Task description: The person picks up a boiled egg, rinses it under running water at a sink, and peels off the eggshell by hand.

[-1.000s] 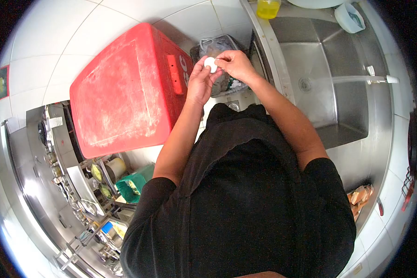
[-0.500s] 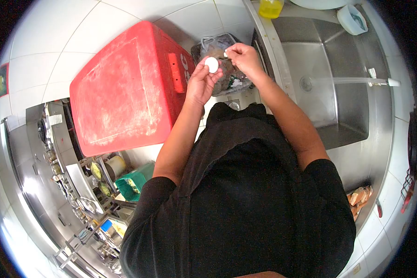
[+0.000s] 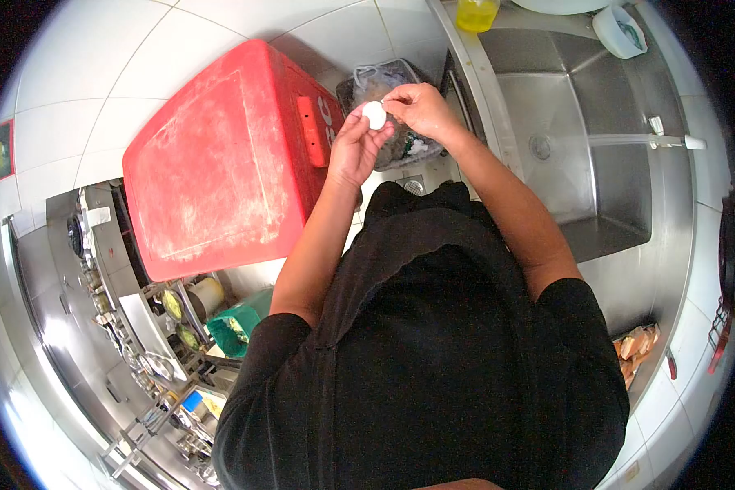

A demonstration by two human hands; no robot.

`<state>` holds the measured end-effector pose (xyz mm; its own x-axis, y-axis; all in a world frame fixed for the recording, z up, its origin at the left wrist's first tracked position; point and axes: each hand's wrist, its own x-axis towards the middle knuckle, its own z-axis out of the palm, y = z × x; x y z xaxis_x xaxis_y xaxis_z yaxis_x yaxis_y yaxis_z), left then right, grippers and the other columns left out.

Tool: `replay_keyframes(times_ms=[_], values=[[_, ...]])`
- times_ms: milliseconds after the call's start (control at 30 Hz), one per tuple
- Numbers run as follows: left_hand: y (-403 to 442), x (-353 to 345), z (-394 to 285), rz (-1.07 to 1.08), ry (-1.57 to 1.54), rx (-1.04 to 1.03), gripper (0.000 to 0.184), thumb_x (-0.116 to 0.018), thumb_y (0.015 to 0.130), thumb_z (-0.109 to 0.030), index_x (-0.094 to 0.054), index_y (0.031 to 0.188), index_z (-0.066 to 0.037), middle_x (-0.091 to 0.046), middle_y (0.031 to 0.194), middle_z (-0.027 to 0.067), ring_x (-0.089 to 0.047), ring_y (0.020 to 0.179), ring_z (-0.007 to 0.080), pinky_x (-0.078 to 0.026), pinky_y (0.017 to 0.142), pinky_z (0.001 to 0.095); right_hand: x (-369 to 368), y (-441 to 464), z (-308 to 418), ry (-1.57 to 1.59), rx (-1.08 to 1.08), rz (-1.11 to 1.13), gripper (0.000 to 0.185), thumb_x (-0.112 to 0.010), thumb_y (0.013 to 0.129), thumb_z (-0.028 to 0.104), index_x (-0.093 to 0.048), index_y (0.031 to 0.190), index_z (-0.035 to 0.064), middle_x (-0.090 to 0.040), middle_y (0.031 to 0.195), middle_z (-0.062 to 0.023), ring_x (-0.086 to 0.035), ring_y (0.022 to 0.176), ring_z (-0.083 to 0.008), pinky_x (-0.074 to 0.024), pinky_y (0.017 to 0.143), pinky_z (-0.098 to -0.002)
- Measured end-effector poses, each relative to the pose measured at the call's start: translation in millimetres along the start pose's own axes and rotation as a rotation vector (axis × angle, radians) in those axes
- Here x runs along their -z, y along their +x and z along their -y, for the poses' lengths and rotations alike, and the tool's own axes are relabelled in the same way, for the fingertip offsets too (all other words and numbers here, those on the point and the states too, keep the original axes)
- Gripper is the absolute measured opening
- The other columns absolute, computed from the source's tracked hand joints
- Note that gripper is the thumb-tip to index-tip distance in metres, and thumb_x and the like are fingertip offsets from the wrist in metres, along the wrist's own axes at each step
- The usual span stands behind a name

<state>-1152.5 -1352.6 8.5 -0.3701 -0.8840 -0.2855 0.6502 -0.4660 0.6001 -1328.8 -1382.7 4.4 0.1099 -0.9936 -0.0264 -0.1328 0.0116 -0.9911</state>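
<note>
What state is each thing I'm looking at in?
White round object: held, partly covered by fingers
Left-hand grip: closed on it
Right-hand grip: fingertips at its edge, contact unclear
Tap: running
Sink: receiving water
Dark bin: open, plastic inside
Red box: scuffed
White tub: open
Green container: open

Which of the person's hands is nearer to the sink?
Right. The right hand is on the sink's side, apart from the sink; the left hand is farther off, beside the red box.
</note>
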Motion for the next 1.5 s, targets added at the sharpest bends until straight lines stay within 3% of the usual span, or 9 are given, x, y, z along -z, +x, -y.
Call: replay_keyframes(times_ms=[333,533,633,733,833,1133,1233,1433,1500], values=[[4.0,8.0,0.3,0.027,0.047,0.008,0.035,-0.046,0.099,-0.015,-0.042,0.13,-0.001,-0.058,0.12,0.0158,-0.061,0.102,0.0301,-0.052,0.091,0.0408,-7.5,-2.6,13.6,-0.254,-0.022,-0.065,0.016,-0.063,0.078,0.016,-0.07,0.083,0.0019,-0.068,0.076,-0.016,-0.067,0.068,-0.0241,-0.0514,0.065,-0.0343],[3.6,8.5,-0.8,-0.018,0.021,0.013,0.035,-0.044,0.1,-0.015,-0.041,0.133,-0.002,-0.059,0.119,0.0164,-0.061,0.101,0.0305,-0.052,0.09,0.041,2.5,6.3,-13.8,-0.17,-0.002,-0.142,0.012,-0.062,0.08,0.012,-0.067,0.082,0.0014,-0.069,0.078,-0.0132,-0.067,0.072,-0.0225,-0.0517,0.066,-0.0332],[3.4,7.8,-0.5,-0.003,-0.01,0.014,0.036,-0.044,0.1,-0.015,-0.041,0.134,-0.003,-0.059,0.119,0.0167,-0.062,0.1,0.0308,-0.053,0.089,0.041,3.1,6.5,-13.9,-0.201,0.083,-0.138,0.012,-0.063,0.085,0.009,-0.067,0.09,-0.0013,-0.068,0.077,-0.005,-0.061,0.07,-0.0109,-0.05,0.067,-0.0268],[2.5,6.0,-1.0,-0.001,-0.004,0.023,0.036,-0.043,0.1,-0.015,-0.041,0.134,-0.003,-0.058,0.119,0.0166,-0.062,0.099,0.0308,-0.054,0.088,0.0407,-3.2,7.5,-4.7,-0.047,0.087,-0.102,0.016,-0.064,0.082,0.016,-0.07,0.09,0.003,-0.071,0.082,-0.0128,-0.068,0.071,-0.0218,-0.0525,0.068,-0.0321],[1.3,1.7,-1.4,-0.019,-0.005,0.031,0.033,-0.042,0.1,-0.013,-0.041,0.131,-0.002,-0.06,0.115,0.0148,-0.064,0.094,0.0279,-0.055,0.083,0.0393,-7.0,2.9,7.1,-0.117,0.048,-0.014,0.019,-0.065,0.082,0.019,-0.071,0.091,0.0033,-0.071,0.08,-0.0136,-0.068,0.07,-0.0229,-0.0524,0.067,-0.0328],[-2.3,-1.1,-0.3,-0.02,0.054,0.048,0.032,-0.041,0.101,-0.012,-0.042,0.131,-0.001,-0.06,0.114,0.0157,-0.065,0.089,0.0256,-0.056,0.079,0.0363,-6.3,-3.2,20.0,-0.316,0.019,-0.038,0.018,-0.064,0.079,0.019,-0.07,0.083,0.0026,-0.068,0.074,-0.0155,-0.066,0.066,-0.0267,-0.0514,0.064,-0.0356],[-2.1,1.9,0.4,-0.002,0.064,0.045,0.033,-0.041,0.101,-0.013,-0.042,0.131,-0.001,-0.061,0.114,0.016,-0.064,0.088,0.0254,-0.056,0.078,0.0364,-6.1,0.8,1.3,-0.268,0.06,-0.141,0.018,-0.063,0.079,0.019,-0.069,0.081,0.0017,-0.067,0.073,-0.0147,-0.065,0.064,-0.0256,-0.0511,0.063,-0.0363],[-5.9,-3.2,-1.8,0.022,0.039,0.079,0.036,-0.041,0.101,-0.015,-0.04,0.134,-0.002,-0.061,0.114,0.0167,-0.064,0.087,0.0259,-0.055,0.078,0.0371,11.3,5.1,-7.9,0.059,-0.196,-0.05,0.017,-0.062,0.085,0.014,-0.068,0.094,0.0012,-0.069,0.078,-0.0093,-0.064,0.067,-0.019,-0.052,0.065,-0.0323],[-6.4,-4.2,-1.1,0.015,0.041,0.081,0.036,-0.041,0.101,-0.015,-0.039,0.135,-0.001,-0.061,0.113,0.0163,-0.064,0.087,0.0259,-0.055,0.078,0.037,8.7,6.7,-10.1,0.043,0.01,-0.062,0.017,-0.062,0.087,0.014,-0.067,0.096,0.0009,-0.07,0.079,-0.0078,-0.064,0.07,-0.0179,-0.052,0.067,-0.0309]])
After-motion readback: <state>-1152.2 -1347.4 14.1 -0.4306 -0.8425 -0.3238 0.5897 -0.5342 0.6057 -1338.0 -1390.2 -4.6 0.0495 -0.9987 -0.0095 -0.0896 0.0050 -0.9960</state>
